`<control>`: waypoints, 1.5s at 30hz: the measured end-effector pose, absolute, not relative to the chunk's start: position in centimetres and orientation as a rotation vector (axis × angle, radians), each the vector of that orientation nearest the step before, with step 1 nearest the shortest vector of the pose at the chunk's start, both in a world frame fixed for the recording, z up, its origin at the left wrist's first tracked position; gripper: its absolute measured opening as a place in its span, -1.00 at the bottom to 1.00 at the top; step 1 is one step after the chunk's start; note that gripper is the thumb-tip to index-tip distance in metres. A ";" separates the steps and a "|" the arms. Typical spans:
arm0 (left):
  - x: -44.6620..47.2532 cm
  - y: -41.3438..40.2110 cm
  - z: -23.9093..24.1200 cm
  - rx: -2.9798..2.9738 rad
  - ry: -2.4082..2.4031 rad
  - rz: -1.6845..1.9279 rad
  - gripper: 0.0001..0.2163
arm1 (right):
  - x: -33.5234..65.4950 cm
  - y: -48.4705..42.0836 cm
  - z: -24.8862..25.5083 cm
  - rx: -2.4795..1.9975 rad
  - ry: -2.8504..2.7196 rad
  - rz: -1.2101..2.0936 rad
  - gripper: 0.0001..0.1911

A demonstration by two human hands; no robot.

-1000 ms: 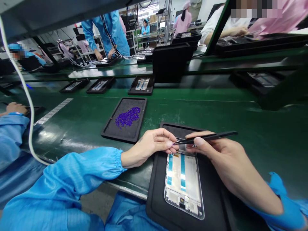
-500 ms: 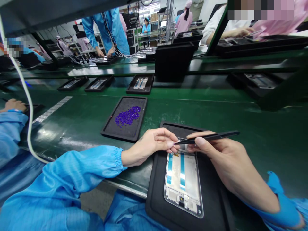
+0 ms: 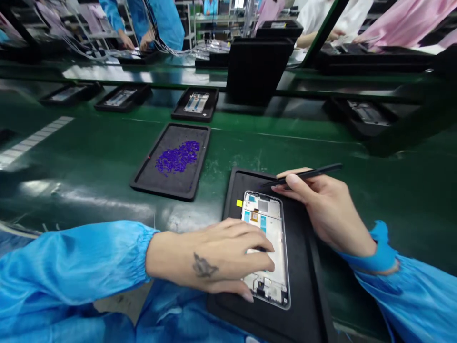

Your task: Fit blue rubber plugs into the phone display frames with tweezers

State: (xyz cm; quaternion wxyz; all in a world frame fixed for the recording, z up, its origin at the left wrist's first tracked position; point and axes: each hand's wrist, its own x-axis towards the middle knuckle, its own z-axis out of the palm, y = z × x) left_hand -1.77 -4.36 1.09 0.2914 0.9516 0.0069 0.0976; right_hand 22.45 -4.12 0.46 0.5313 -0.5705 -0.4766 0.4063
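Observation:
A white phone frame point(image 3: 269, 224) with blue strips lies in a black tray point(image 3: 303, 290) in front of me. My left hand point(image 3: 217, 259) lies flat across the lower half of the frame, fingers stretched out and pressing on it. My right hand point(image 3: 321, 205) hovers at the tray's upper right and is closed on black tweezers point(image 3: 307, 174), whose tips point left above the top of the tray. A small yellow tab point(image 3: 239, 203) sits beside the frame's top left corner.
A black tray point(image 3: 146, 183) holding a heap of small purple pieces point(image 3: 177, 157) lies left of my tray on the green belt point(image 3: 89, 162). More trays with frames point(image 3: 195, 102) sit farther back. A black box point(image 3: 255, 69) stands behind. Other workers stand beyond.
My left hand has left the tweezer tips and come down flat on the lower part of the frame. The right hand drew the tweezers back to the right. The view tilted downward.

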 end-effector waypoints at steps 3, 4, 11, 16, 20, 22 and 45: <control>-1.9 -4.6 0.7 2.610 0.036 0.214 -0.57 | 22.2 -4.1 0.4 -1.389 -1.179 0.991 -0.71; -1.9 -4.6 0.5 2.631 0.030 0.205 -0.54 | 22.2 -4.2 0.5 -1.396 -1.192 0.994 -0.72; -1.2 -4.2 -0.5 2.692 -0.029 0.359 -0.51 | 22.5 -4.2 0.6 -1.435 -1.273 0.983 -0.72; -1.3 -3.9 1.6 2.689 0.004 0.539 -0.72 | 22.6 -4.3 0.4 -1.418 -1.319 0.982 -0.74; -1.6 -3.8 2.8 2.586 0.137 0.554 -0.72 | 22.6 -4.6 0.6 -1.443 -1.370 0.906 -0.72; -1.7 -4.0 2.7 2.510 0.167 0.603 -0.71 | 22.6 -4.7 0.8 -1.477 -1.473 0.818 -0.71; -1.8 -4.6 1.6 2.570 0.149 0.679 -0.65 | 22.6 -4.7 1.1 -1.486 -1.846 0.516 -0.76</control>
